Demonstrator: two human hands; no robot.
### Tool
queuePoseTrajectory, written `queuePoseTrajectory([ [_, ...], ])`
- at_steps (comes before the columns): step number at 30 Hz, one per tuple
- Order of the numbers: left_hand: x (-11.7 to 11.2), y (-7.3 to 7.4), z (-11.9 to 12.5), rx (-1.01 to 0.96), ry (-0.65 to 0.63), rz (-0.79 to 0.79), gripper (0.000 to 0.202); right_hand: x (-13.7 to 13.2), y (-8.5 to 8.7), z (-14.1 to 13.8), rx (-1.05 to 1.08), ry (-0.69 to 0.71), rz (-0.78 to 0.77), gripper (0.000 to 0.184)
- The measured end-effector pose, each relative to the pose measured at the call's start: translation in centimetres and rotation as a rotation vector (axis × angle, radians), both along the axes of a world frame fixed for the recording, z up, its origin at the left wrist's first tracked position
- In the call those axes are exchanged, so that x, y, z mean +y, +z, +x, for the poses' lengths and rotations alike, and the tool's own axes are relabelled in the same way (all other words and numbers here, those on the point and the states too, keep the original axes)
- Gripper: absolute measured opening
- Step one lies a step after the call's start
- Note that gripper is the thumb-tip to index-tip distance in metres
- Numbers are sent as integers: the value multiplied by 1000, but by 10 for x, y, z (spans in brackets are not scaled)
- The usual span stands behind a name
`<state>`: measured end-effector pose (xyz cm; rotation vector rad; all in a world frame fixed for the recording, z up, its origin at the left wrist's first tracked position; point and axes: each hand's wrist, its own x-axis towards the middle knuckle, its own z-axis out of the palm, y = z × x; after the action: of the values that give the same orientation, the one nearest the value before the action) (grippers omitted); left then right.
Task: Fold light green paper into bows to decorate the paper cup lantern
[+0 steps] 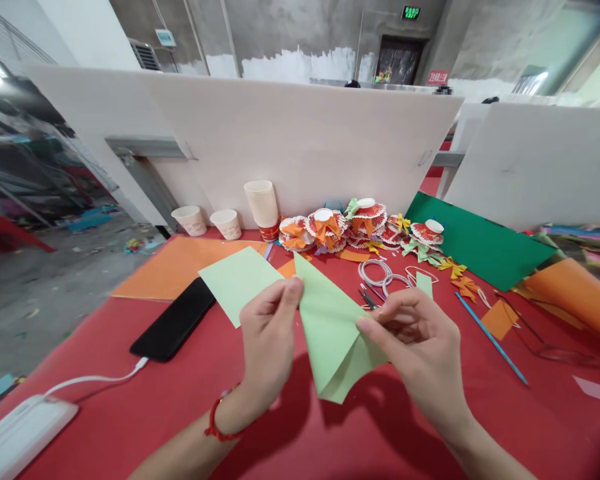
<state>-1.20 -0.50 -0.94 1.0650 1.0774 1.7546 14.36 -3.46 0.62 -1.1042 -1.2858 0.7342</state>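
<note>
Between my two hands is a light green sheet of paper (327,333), raised above the red table and partly folded over on itself, its lower end gaping. My left hand (269,333) pinches its left edge near the upper corner between thumb and fingers. On the other side, my right hand (417,347) grips the fold with thumb and fingertips. A second green sheet (240,277) lies flat just behind my left hand. Past my right hand are scissors (367,297), partly hidden, and white cord loops (377,272).
A black phone (175,320) lies left, cabled to a white power bank (27,433). Paper cups (226,224) and several decorated cup crafts (325,230) line the white partition (290,140). Right are a blue pencil (493,340), glasses (545,353) and green card (480,240).
</note>
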Motion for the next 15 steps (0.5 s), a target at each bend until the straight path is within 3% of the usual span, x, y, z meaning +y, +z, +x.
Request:
queuePoseTrajectory([
  [4, 14, 7, -12, 27, 130, 156, 23, 0, -1, 1, 24, -6, -12, 17],
  [8, 12, 16, -9, -82, -84, 76, 26, 0, -1, 1, 20, 32, -32, 16],
  [10, 8, 17, -5, -101, -116, 57, 18, -1, -1, 0, 13, 39, -28, 16],
  [15, 5, 12, -1, 12, 65, 151, 16, -3, -3, -3, -6, 87, -23, 16],
])
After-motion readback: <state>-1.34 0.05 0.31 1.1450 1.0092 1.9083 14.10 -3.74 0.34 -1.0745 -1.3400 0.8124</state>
